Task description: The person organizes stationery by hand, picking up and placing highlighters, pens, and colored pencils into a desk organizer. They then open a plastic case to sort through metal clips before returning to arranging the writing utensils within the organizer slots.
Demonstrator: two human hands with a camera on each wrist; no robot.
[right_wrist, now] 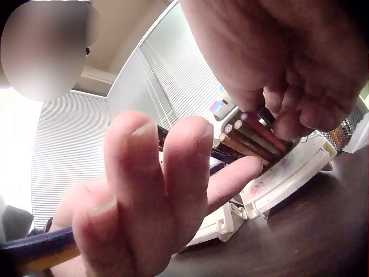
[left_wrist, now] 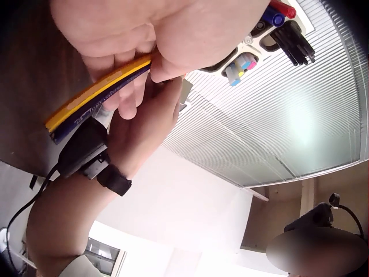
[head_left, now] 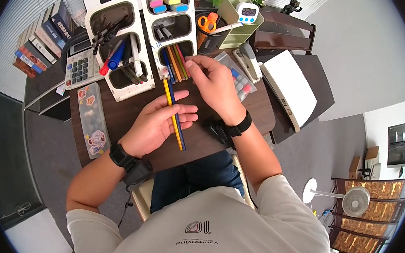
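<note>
My left hand (head_left: 154,122) holds two pencils, a yellow pencil (head_left: 168,92) and a dark blue pencil (head_left: 177,122), side by side under the thumb, fingers partly spread. Their far ends reach the front of a white organizer (head_left: 197,29). At its front compartment, my right hand (head_left: 218,87) pinches at a pencil among several coloured pencils (head_left: 173,61), thumb and forefinger close beside the red one. The right wrist view shows the ends of the coloured pencils (right_wrist: 229,128) beneath the right fingers, which partly hide the pinched pencil.
A second white organizer (head_left: 119,90) holds pens and markers. Behind stand a black mesh cup (head_left: 212,43) with orange scissors (head_left: 206,24) and a green holder with a timer (head_left: 247,13). A stapler (head_left: 249,63) lies right; a calculator (head_left: 81,70) and pencil case (head_left: 92,119) lie left.
</note>
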